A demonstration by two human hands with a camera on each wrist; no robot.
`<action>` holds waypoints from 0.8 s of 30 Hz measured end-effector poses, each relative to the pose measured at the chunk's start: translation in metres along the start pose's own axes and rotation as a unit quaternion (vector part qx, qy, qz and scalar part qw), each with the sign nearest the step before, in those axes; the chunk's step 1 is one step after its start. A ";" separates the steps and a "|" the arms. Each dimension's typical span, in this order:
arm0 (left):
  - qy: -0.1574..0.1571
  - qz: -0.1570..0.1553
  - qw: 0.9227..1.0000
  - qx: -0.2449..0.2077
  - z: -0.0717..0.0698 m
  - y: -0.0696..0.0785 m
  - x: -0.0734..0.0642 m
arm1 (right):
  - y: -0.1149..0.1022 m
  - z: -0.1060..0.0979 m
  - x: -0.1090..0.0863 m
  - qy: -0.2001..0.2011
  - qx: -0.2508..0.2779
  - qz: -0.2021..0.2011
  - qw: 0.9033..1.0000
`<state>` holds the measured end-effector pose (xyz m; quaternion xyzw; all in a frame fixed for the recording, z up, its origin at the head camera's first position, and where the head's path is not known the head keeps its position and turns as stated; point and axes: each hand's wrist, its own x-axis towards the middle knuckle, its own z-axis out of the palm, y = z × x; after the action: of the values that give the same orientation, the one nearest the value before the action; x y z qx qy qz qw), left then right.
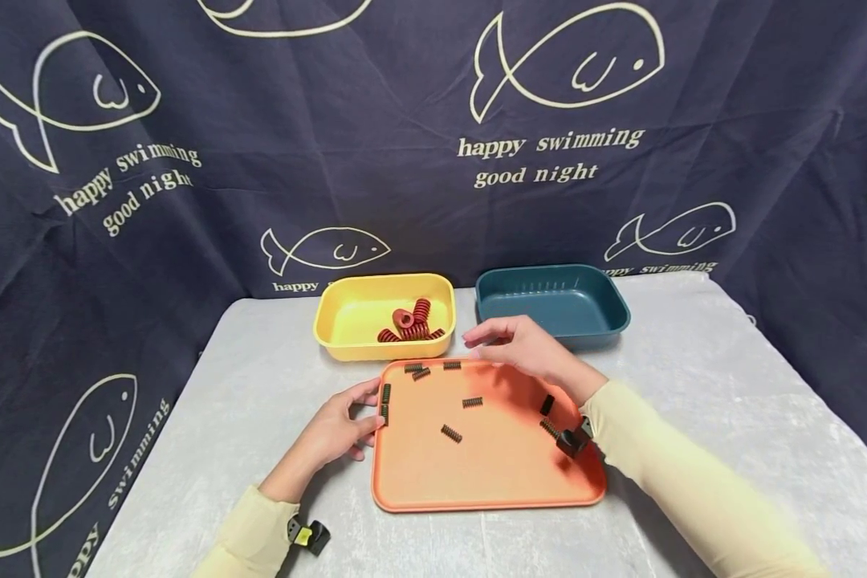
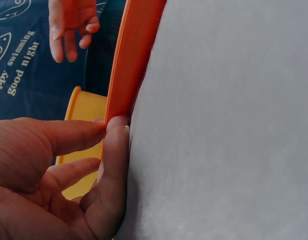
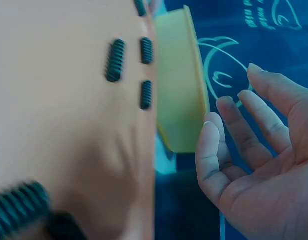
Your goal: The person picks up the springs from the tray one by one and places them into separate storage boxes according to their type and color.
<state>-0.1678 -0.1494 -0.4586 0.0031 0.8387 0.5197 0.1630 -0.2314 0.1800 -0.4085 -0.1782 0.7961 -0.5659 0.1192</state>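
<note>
An orange tray (image 1: 506,478) lies on the table with several small dark coil springs (image 1: 473,402) scattered on it. My left hand (image 1: 335,429) pinches the tray's left rim, thumb on one side and fingers on the other; the left wrist view shows the tray's side (image 2: 136,55) between them. Over the tray's back edge hovers my right hand (image 1: 523,349), fingers loosely bent and nothing in them. Dark springs (image 3: 114,60) lie along the tray's back edge in the right wrist view, beside that hand (image 3: 263,155). My right forearm passes over the tray's right part.
Behind the tray, a yellow container (image 1: 343,352) holds several red coil springs (image 1: 413,329). To its right is a dark blue container (image 1: 563,321), close behind my right hand. A navy fish-print cloth (image 1: 419,185) hangs at the back of the grey table (image 1: 730,377).
</note>
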 end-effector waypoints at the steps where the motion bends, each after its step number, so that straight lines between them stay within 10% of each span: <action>1: 0.000 0.000 1.000 0.000 0.000 0.000 0.000 | 0.003 0.004 0.000 -0.004 -0.002 -0.002 1.000; 24: -0.002 0.002 1.000 -0.006 -0.001 -0.001 -0.001 | 0.027 0.038 0.011 0.006 -0.042 0.019 0.999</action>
<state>-0.1671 -0.1503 -0.4588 0.0052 0.8352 0.5250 0.1636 -0.2304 0.1506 -0.4465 -0.1648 0.8232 -0.5305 0.1172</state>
